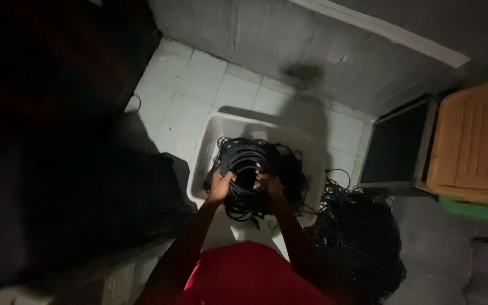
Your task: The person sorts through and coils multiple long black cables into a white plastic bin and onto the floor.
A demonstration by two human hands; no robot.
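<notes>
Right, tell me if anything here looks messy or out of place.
Yes: a loose tangle of black cable sprawls on the floor right of the white tub, unlike the neat coil that the left hand and right hand hold.

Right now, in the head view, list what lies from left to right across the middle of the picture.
Dark bag → left hand → cable coil → right hand → loose cable pile → dark panel → orange crate.

A white tiled floor [199, 85] is being taken up by a white plastic tub [221, 127], a messy black cable heap [362, 237], and a dark framed panel [396, 147].
</notes>
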